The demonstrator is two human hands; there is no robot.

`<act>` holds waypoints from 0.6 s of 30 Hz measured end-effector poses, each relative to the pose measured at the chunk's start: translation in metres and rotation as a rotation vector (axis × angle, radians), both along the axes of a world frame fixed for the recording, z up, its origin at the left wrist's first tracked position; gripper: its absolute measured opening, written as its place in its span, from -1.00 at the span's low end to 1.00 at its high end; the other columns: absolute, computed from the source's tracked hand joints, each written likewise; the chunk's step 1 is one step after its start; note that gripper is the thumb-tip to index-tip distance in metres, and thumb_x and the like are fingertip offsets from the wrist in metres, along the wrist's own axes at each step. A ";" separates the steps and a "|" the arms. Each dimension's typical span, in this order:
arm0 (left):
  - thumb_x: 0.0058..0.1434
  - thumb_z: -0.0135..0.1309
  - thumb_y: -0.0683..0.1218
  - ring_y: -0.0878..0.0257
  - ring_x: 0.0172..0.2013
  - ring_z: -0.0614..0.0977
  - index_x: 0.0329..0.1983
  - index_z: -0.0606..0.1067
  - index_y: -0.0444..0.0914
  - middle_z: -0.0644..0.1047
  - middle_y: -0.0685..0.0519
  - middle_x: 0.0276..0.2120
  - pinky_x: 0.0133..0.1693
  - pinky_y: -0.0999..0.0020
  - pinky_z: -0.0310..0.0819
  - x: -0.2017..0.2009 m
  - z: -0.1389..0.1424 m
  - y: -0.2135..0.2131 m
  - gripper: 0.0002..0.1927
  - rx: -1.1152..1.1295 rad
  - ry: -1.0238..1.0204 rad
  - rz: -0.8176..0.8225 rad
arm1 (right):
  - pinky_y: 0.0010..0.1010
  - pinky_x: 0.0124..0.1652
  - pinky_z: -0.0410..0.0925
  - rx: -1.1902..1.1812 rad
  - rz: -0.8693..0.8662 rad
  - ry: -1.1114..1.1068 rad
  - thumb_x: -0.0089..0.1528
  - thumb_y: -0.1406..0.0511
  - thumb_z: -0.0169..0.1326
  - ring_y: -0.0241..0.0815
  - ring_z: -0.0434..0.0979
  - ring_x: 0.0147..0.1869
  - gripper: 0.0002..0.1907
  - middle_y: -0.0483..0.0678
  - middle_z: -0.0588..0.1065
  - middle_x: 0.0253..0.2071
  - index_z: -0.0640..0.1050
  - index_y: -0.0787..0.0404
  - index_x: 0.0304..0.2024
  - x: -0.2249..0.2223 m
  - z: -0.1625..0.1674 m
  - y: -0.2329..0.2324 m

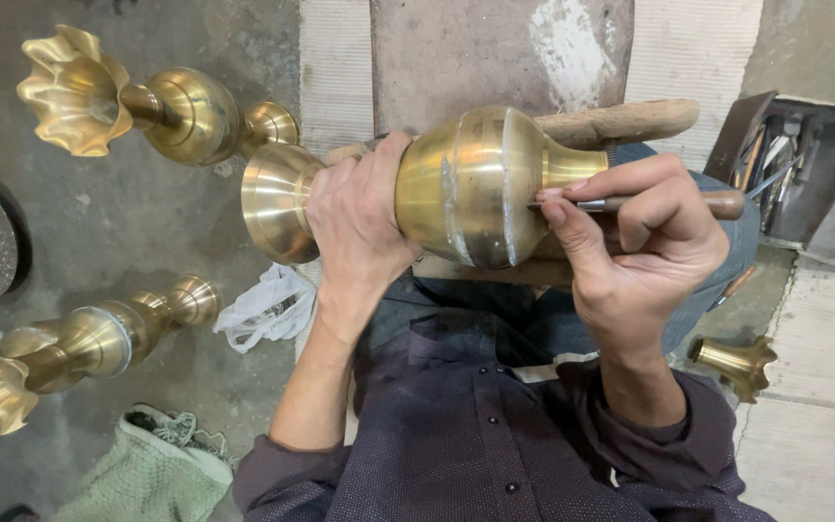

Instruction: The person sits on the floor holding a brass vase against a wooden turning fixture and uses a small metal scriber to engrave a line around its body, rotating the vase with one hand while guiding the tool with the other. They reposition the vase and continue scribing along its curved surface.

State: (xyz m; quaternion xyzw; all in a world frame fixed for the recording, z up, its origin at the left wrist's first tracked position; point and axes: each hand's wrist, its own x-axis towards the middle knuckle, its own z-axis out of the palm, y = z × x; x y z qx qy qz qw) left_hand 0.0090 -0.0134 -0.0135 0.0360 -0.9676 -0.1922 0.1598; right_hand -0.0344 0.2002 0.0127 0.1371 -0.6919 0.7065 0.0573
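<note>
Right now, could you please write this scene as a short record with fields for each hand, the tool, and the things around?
Left hand: left hand wraps the narrow waist of the golden bulbous brass vase, lying sideways on the lap.
Right hand: right hand holds the thin wooden-handled metal tool like a pen.
Tool tip: touching the vase near its neck.
Support: worn wooden block behind the vase.
Floor, left: two fluted brass vases, white crumpled cloth.
Floor, right: dark metal tool box, small fluted brass piece.
</note>
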 end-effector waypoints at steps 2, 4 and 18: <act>-0.07 0.37 -0.11 0.02 -0.31 0.51 0.11 0.46 -0.15 0.53 0.01 -0.35 -0.22 0.13 0.27 0.000 0.000 0.000 -0.38 -0.005 0.010 0.002 | -0.63 -0.20 0.51 -0.034 0.018 -0.021 0.25 0.54 0.27 -0.33 0.62 -0.13 -0.54 -0.03 0.48 -0.19 0.23 0.16 -0.47 -0.001 -0.003 0.001; -0.06 0.37 -0.10 0.04 -0.32 0.52 0.11 0.47 -0.16 0.54 0.01 -0.35 -0.23 0.14 0.27 0.000 -0.001 0.000 -0.39 -0.005 0.005 0.004 | -0.63 -0.19 0.50 -0.051 0.033 -0.006 0.29 0.55 0.28 -0.34 0.62 -0.12 -0.53 -0.03 0.49 -0.18 0.24 0.17 -0.45 0.001 -0.006 0.003; 0.02 0.37 -0.09 0.06 -0.34 0.52 0.07 0.48 -0.17 0.53 0.03 -0.39 -0.25 0.16 0.26 -0.001 -0.002 0.000 -0.47 -0.036 0.022 0.008 | -0.56 -0.15 0.57 -0.026 0.021 -0.015 0.22 0.55 0.26 -0.30 0.64 -0.11 -0.54 0.00 0.47 -0.20 0.25 0.17 -0.52 -0.003 0.004 -0.001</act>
